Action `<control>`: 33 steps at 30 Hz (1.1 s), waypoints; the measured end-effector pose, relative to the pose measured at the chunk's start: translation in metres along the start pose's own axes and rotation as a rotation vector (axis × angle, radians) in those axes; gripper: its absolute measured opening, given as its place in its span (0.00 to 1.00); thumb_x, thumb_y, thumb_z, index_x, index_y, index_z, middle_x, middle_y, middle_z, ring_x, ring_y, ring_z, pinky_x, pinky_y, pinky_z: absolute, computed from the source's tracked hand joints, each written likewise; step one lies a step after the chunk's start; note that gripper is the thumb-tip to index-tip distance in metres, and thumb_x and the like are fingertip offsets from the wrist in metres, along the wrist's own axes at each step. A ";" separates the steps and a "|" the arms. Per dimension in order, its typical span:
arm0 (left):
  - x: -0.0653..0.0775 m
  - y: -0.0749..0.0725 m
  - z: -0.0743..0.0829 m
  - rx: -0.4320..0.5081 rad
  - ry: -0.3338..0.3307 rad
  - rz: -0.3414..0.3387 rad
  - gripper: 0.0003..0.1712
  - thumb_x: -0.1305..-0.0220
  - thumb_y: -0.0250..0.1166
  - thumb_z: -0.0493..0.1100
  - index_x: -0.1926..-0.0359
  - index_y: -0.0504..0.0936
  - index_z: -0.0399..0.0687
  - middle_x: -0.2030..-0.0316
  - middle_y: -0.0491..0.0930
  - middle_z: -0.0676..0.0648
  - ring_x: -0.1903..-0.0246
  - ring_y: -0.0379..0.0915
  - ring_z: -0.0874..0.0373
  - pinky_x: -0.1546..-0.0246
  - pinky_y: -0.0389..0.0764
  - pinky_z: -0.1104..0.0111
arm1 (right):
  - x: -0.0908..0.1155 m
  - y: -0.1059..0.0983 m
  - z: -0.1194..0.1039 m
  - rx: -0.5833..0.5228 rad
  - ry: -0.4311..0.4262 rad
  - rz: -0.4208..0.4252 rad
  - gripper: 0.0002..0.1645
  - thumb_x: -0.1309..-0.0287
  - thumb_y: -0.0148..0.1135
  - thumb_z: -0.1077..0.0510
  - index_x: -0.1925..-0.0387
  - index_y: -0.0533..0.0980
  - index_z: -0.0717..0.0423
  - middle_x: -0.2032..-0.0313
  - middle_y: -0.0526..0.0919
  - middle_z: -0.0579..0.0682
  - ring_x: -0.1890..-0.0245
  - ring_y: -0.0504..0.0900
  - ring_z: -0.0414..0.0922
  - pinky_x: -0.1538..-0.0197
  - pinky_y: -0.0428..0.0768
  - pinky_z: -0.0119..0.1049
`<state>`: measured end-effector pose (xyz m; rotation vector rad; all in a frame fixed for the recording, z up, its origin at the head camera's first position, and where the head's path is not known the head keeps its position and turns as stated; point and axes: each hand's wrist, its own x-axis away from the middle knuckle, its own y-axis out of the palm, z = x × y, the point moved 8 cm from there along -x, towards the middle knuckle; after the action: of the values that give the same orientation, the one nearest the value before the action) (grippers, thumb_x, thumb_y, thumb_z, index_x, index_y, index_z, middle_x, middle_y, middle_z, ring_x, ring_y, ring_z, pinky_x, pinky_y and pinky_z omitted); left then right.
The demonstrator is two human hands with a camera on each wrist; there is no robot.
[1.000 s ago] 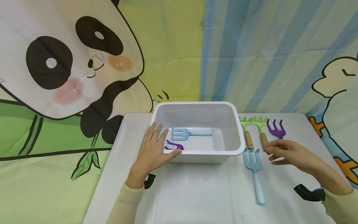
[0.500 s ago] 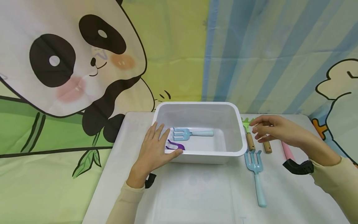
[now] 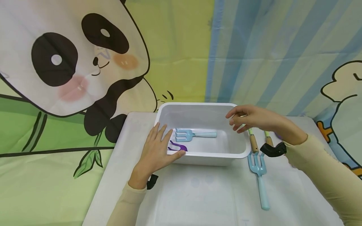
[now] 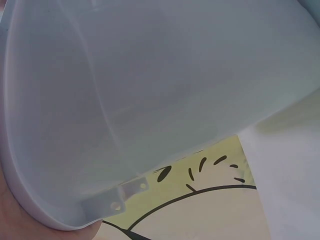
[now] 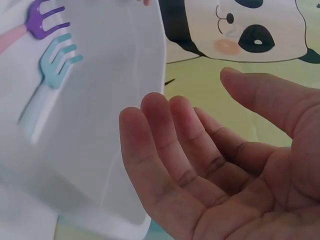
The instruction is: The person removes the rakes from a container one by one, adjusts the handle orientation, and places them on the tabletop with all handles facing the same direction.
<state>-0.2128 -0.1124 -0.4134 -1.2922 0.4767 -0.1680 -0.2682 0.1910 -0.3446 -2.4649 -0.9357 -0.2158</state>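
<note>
A white plastic bin (image 3: 220, 153) holds a light-blue hand fork (image 3: 185, 135) and a purple-headed hand fork (image 3: 179, 146); the latter's pink handle shows in the right wrist view. My left hand (image 3: 154, 149) rests on the bin's left front corner, fingers spread over the rim and thumb along the front edge. In the left wrist view, the bin's outer wall (image 4: 150, 90) fills most of the picture. My right hand (image 3: 254, 117) hovers at the bin's right end, fingers loosely bent; its palm is bare in the right wrist view (image 5: 235, 175).
Right of the bin, another light-blue hand fork (image 3: 260, 179) lies on the white table (image 3: 198, 194). Behind it are two wooden-handled green tools (image 3: 254, 142), heads hidden by my right arm. A bit of purple (image 3: 277, 135) shows beside my wrist. A printed curtain (image 3: 181, 47) hangs behind.
My right hand has moved left and away from me, from beside the tools on the right to the bin's right end. The left hand has stayed on the rim.
</note>
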 end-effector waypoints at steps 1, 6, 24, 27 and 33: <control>0.000 0.000 0.000 0.002 0.000 0.002 0.61 0.45 0.46 0.86 0.28 0.68 0.43 0.27 0.59 0.37 0.24 0.35 0.40 0.26 0.38 0.50 | -0.006 0.002 -0.002 -0.001 -0.004 -0.011 0.25 0.27 0.57 0.54 0.37 0.68 0.65 0.50 0.77 0.62 0.50 0.80 0.58 0.49 0.83 0.48; 0.001 -0.001 -0.001 0.007 0.003 0.005 0.61 0.45 0.47 0.85 0.28 0.69 0.43 0.27 0.59 0.36 0.24 0.36 0.40 0.26 0.37 0.51 | -0.035 0.011 -0.011 0.000 -0.018 -0.065 0.23 0.28 0.58 0.55 0.39 0.70 0.64 0.50 0.77 0.62 0.49 0.80 0.58 0.48 0.82 0.49; 0.001 0.001 -0.003 -0.020 0.001 0.016 0.61 0.45 0.46 0.86 0.29 0.69 0.43 0.27 0.59 0.37 0.24 0.37 0.40 0.26 0.41 0.49 | -0.138 0.066 0.000 0.106 0.032 -0.272 0.20 0.33 0.62 0.57 0.44 0.74 0.62 0.51 0.80 0.58 0.49 0.79 0.61 0.46 0.80 0.53; 0.000 0.000 -0.002 -0.020 0.001 0.012 0.61 0.45 0.46 0.86 0.29 0.69 0.43 0.27 0.59 0.37 0.24 0.36 0.40 0.26 0.40 0.49 | -0.151 0.076 0.008 0.124 0.047 -0.289 0.19 0.35 0.64 0.57 0.46 0.76 0.60 0.55 0.81 0.58 0.52 0.80 0.61 0.47 0.80 0.55; 0.000 0.000 -0.002 -0.012 0.003 0.007 0.61 0.45 0.45 0.86 0.29 0.70 0.43 0.27 0.59 0.37 0.24 0.36 0.40 0.26 0.37 0.51 | -0.169 0.091 0.022 0.163 0.083 -0.325 0.22 0.38 0.66 0.58 0.44 0.75 0.63 0.54 0.81 0.65 0.57 0.81 0.58 0.50 0.81 0.53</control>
<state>-0.2138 -0.1144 -0.4134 -1.3017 0.4849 -0.1615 -0.3361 0.0456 -0.4516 -2.1312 -1.2619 -0.3343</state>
